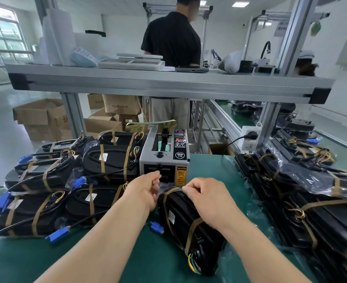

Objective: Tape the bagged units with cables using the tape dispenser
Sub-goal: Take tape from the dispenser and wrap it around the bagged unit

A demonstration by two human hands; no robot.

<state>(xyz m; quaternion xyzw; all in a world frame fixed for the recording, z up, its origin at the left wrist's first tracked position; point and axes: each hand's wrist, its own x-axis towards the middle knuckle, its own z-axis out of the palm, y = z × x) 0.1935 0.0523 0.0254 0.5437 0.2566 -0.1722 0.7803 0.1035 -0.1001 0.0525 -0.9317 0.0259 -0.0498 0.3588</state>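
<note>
A black bagged unit [186, 223] with a cable and blue plug [157, 227] lies on the green mat in front of me, two brown tape bands around it. My left hand [146, 190] has its fingers curled at the unit's far end, right by the slot of the grey tape dispenser [164, 158]. What it pinches is hard to make out. My right hand [211, 199] rests on top of the unit and pinches the far tape band against it.
Several taped units [52, 193] are stacked at the left, and more bagged units [303, 203] are piled at the right. A metal shelf frame [168, 84] crosses above the bench. A person [172, 41] stands behind it. A power strip [249, 139] sits right of the dispenser.
</note>
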